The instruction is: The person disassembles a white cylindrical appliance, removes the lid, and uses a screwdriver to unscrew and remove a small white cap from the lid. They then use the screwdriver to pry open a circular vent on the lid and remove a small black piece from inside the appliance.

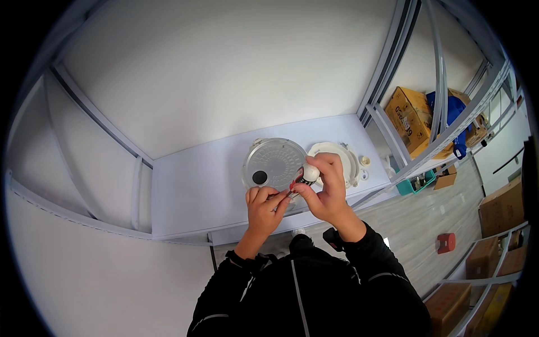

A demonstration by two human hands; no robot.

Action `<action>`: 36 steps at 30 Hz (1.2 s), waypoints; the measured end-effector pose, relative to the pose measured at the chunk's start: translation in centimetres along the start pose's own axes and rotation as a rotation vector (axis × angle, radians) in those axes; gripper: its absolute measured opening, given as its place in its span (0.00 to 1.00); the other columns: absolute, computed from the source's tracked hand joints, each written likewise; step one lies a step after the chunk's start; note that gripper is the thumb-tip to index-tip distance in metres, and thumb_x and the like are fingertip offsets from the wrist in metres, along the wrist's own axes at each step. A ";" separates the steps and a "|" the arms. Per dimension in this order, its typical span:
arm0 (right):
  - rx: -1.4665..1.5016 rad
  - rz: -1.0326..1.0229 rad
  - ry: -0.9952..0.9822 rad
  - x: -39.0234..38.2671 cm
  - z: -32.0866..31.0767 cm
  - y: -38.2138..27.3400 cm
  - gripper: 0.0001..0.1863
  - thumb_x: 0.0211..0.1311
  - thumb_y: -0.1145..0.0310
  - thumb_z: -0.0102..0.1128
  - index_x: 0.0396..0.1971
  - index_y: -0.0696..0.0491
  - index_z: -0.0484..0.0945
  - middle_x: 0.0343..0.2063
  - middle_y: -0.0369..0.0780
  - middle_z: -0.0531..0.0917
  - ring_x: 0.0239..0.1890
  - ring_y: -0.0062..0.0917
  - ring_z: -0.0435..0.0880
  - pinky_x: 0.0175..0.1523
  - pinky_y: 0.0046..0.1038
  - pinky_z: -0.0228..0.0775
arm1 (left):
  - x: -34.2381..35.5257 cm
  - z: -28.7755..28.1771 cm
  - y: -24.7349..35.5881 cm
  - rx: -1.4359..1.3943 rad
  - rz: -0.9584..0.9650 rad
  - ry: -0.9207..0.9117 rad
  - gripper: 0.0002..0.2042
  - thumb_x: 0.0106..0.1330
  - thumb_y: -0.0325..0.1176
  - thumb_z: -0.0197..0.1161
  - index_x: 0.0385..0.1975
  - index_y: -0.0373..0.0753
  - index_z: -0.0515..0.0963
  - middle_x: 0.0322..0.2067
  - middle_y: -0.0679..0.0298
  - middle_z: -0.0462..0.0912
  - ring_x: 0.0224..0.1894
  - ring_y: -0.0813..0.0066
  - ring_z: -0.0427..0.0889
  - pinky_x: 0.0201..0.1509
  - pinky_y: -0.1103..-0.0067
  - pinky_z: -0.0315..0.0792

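Observation:
My right hand [330, 191] grips a small bottle [307, 174] with a rounded white end, a dark printed band and a red part at its lower left. The bottle is tilted, its red part pointing down toward my left hand [265, 210]. The left fingers are pinched around a thin dark piece, mostly hidden, close to the bottle's red part. Beyond my hands lies a round, clear-grey ribbed disc [281, 160], like a lid or cover. A small black circle [259, 177] rests on it or is part of it; I cannot tell which.
A round white dish-like part [349, 163] lies right of the disc on the white bench [193, 194]. Near it sit a small cream ring-shaped item [365, 161] and a small white piece [364, 174]. Metal frame posts stand both sides. Cardboard boxes [409, 118] are at right.

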State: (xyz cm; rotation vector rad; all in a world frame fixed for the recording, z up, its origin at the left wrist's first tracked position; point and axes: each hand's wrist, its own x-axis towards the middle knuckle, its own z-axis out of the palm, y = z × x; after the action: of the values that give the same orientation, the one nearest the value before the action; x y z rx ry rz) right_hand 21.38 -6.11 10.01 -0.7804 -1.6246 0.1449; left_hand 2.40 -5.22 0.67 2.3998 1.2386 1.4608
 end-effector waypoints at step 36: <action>0.007 0.102 -0.215 2.7 -0.7 -2.6 0.25 0.60 0.77 0.73 0.58 0.57 0.83 0.56 0.48 0.83 0.49 0.37 0.86 0.53 0.34 0.80 | -0.1 0.0 0.2 -0.008 -0.022 -0.026 0.08 0.58 0.34 0.77 0.37 0.45 0.90 0.38 0.71 0.81 0.46 0.64 0.76 0.57 0.66 0.66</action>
State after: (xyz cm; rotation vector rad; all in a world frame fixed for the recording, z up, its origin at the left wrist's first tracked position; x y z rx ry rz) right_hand 20.96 -6.85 13.72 -0.8658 -1.7852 0.3162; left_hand 2.46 -5.44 0.70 2.3838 1.2474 1.4218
